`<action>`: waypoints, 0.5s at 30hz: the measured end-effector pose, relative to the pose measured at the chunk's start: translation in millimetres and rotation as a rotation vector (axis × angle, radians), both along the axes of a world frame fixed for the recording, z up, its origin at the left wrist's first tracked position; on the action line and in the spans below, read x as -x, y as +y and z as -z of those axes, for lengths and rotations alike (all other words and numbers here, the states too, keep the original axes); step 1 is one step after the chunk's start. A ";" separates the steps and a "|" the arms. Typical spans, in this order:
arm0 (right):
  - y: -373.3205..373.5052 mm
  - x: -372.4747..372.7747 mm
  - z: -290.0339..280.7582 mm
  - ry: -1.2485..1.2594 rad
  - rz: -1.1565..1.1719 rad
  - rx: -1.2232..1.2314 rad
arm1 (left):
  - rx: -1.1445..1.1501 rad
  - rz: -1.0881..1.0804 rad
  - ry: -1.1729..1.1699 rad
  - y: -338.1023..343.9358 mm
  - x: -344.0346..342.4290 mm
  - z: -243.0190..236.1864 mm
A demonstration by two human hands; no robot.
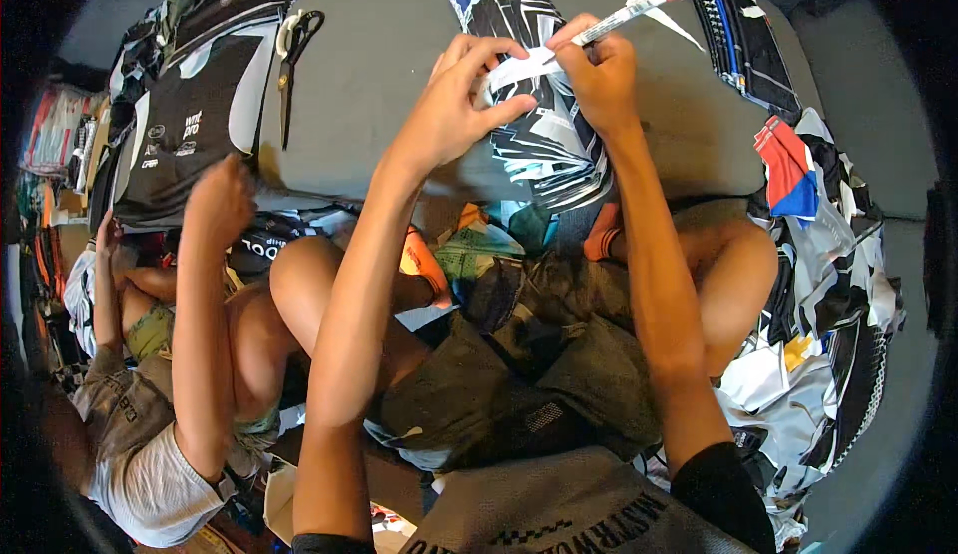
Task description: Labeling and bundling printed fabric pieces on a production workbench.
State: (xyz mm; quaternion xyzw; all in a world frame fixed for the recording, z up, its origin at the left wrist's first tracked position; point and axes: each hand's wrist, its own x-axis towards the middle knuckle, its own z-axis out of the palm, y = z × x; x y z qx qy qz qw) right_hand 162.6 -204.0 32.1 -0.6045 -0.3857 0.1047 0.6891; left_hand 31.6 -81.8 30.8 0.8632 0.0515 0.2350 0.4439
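On the grey surface before me lies a bundle of black-and-white patterned fabric pieces (544,150), wrapped round its middle by a white strip (526,67). My left hand (461,90) curves over the bundle's left side, its index finger on the strip and its thumb lower on the fabric, steadying it. In my right hand (599,70) is a slim white pen (631,17) with a clear purplish cap on its far end, pointing up and right. My right fingers meet at the strip; they hide the pen's tip.
Scissors (286,75) lie to the left, beside black-and-white garment pieces (195,105). At left sits another person, one hand (222,200) raised and blurred. A black-and-blue fabric stack (743,40) lies far right; loose scraps (818,225) heap along the right. A thin white strip (674,25) lies behind the pen.
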 end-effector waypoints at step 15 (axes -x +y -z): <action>-2.7 1.8 -0.9 -0.023 -0.018 0.039 | -0.015 -0.007 0.001 -0.6 -0.3 1.3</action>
